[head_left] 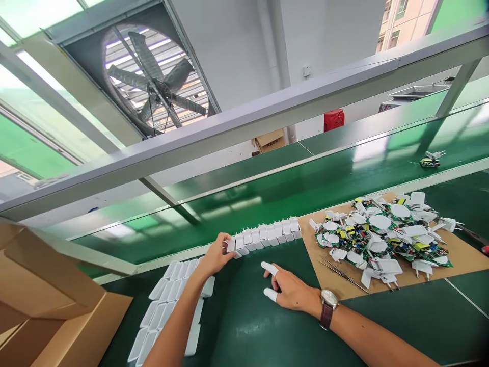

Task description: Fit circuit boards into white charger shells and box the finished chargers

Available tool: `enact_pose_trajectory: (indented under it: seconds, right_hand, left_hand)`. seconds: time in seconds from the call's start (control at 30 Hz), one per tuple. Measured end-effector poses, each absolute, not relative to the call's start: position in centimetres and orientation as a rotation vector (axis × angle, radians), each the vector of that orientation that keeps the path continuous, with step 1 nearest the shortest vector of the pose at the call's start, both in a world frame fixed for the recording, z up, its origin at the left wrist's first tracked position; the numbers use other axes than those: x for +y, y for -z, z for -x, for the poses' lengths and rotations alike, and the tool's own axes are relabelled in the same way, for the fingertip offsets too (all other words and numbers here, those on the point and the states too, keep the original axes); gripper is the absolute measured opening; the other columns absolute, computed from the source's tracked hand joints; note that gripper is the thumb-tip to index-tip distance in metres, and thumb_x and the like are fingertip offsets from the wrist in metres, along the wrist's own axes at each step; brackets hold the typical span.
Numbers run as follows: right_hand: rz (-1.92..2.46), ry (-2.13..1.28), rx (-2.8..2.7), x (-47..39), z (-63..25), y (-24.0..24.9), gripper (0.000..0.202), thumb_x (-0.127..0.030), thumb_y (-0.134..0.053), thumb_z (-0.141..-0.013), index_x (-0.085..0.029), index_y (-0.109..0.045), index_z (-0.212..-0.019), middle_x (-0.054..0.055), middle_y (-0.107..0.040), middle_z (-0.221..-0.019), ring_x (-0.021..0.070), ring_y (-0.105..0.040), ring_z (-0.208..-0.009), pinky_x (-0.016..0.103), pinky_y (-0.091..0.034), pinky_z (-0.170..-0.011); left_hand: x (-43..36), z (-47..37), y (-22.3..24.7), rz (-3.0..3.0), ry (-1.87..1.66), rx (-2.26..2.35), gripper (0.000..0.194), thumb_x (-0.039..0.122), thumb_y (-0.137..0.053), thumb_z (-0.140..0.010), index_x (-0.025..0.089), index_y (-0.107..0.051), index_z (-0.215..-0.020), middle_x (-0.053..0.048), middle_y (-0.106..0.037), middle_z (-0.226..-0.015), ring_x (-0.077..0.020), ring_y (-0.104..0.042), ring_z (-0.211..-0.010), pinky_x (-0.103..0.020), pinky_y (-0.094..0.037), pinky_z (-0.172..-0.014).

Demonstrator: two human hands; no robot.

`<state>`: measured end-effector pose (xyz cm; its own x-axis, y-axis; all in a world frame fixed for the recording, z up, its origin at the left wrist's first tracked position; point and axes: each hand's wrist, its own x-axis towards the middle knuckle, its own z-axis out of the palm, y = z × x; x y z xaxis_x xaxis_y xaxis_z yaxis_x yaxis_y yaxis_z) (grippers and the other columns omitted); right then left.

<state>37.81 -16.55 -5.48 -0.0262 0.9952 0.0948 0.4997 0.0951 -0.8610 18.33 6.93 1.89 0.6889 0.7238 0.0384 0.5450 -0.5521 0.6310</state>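
My left hand [214, 257] has its fingers closed around a white plug housing [231, 245] at the left end of a row of similar white plug housings [263, 235]. The row stands at the back edge of the green work surface, with pins pointing up and back. Over the work surface hovers my right hand [292, 289], empty, its thumb and index finger apart and capped with white finger cots. Under and beside my left forearm lie several white plastic shells [164, 290] in rows, partly hidden by the arm.
On the right, a brown cardboard sheet [324, 278] carries a heap of circuit boards with white plug parts [382, 229] and metal tweezers [340, 272]. A cardboard box [49, 285] stands at left. One loose board [430, 160] lies on the green belt [324, 176] behind a metal rail.
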Motion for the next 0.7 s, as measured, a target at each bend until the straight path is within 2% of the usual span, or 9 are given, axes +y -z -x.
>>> enact_pose_trajectory:
  seconds: [0.07,0.13,0.2,0.27,0.33,0.43,0.53,0.6,0.7]
  right_hand:
    - [1.505,-0.846,-1.628,-16.6,-37.9,5.1,0.050,-0.026,-0.065,-0.087,-0.022,-0.051,-0.135,-0.005,-0.054,-0.081,0.0136,-0.049,-0.064,0.028,-0.041,-0.066]
    - [1.513,-0.862,-1.627,-16.7,-37.9,4.7,0.051,-0.026,-0.065,-0.087,-0.022,-0.051,-0.136,-0.004,-0.053,-0.082,0.0140,-0.049,-0.065,0.029,-0.042,-0.068]
    - [1.518,-0.880,-1.626,-16.8,-37.9,4.4,0.051,-0.026,-0.064,-0.087,-0.021,-0.050,-0.136,-0.004,-0.053,-0.082,0.0147,-0.050,-0.066,0.030,-0.043,-0.069]
    - [1.515,-0.884,-1.622,-16.8,-37.9,4.3,0.051,-0.026,-0.063,-0.088,-0.022,-0.050,-0.137,-0.003,-0.053,-0.082,0.0155,-0.050,-0.067,0.030,-0.044,-0.069]
    - [1.501,-0.875,-1.623,-16.8,-37.9,4.4,0.051,-0.026,-0.062,-0.088,-0.023,-0.050,-0.137,-0.003,-0.053,-0.083,0.0161,-0.051,-0.068,0.030,-0.044,-0.070]
    - [1.477,-0.856,-1.620,-16.7,-38.0,4.6,0.050,-0.025,-0.062,-0.087,-0.023,-0.052,-0.136,-0.003,-0.053,-0.083,0.0164,-0.051,-0.069,0.031,-0.045,-0.072]
    - [1.465,-0.853,-1.602,-16.7,-38.1,4.8,0.051,-0.024,-0.062,-0.088,-0.023,-0.052,-0.137,-0.004,-0.050,-0.078,0.0159,-0.050,-0.067,0.031,-0.046,-0.072]
    - [1.458,-0.843,-1.592,-16.7,-38.0,5.0,0.054,-0.023,-0.061,-0.089,-0.023,-0.048,-0.142,-0.004,-0.050,-0.080,0.0151,-0.049,-0.065,0.031,-0.046,-0.071]
    - [1.437,-0.773,-1.595,-16.6,-37.7,5.6,0.061,-0.022,-0.058,-0.091,-0.022,-0.041,-0.149,0.000,-0.054,-0.095,0.0144,-0.050,-0.066,0.032,-0.048,-0.070]
  left_hand:
    - [7.1,-18.5,-2.5,-2.336,-0.380,0.958,0.071,0.038,-0.077,-0.071,0.023,-0.049,-0.135,-0.011,-0.062,-0.128,-0.0262,-0.066,-0.107,-0.040,-0.060,-0.084]
    - [7.2,-18.9,-3.2,-2.421,-0.333,0.938,0.092,0.039,-0.081,-0.070,0.027,-0.039,-0.151,-0.015,-0.049,-0.149,-0.0325,-0.058,-0.127,-0.046,-0.056,-0.096]
    - [7.2,-19.8,-3.7,-2.520,-0.219,0.928,0.099,0.041,-0.084,-0.069,0.026,-0.038,-0.155,-0.017,-0.041,-0.159,-0.0374,-0.048,-0.140,-0.051,-0.046,-0.110]
    - [7.2,-21.2,-3.8,-2.571,-0.107,0.928,0.094,0.043,-0.085,-0.068,0.023,-0.046,-0.152,-0.017,-0.045,-0.158,-0.0390,-0.046,-0.143,-0.052,-0.039,-0.117]
    - [7.3,-22.6,-3.6,-2.579,-0.053,0.935,0.085,0.042,-0.086,-0.067,0.024,-0.055,-0.144,-0.014,-0.053,-0.153,-0.0376,-0.052,-0.138,-0.048,-0.041,-0.115]
    - [7.7,-24.0,-3.3,-2.580,-0.012,0.984,0.069,0.042,-0.086,-0.067,0.027,-0.065,-0.131,-0.010,-0.066,-0.139,-0.0366,-0.064,-0.122,-0.042,-0.051,-0.101]
    - [7.6,-23.8,-3.6,-2.581,0.042,0.988,0.061,0.039,-0.087,-0.064,0.025,-0.071,-0.121,-0.009,-0.073,-0.122,-0.0359,-0.069,-0.109,-0.041,-0.054,-0.091]
    - [7.0,-22.9,-4.1,-2.585,0.084,0.911,0.058,0.036,-0.088,-0.061,0.025,-0.073,-0.116,-0.008,-0.074,-0.117,-0.0344,-0.069,-0.108,-0.041,-0.054,-0.093]
    - [5.1,-20.9,-4.8,-2.580,0.140,0.758,0.060,0.029,-0.091,-0.056,0.027,-0.075,-0.114,-0.008,-0.069,-0.129,-0.0347,-0.062,-0.121,-0.046,-0.049,-0.106]
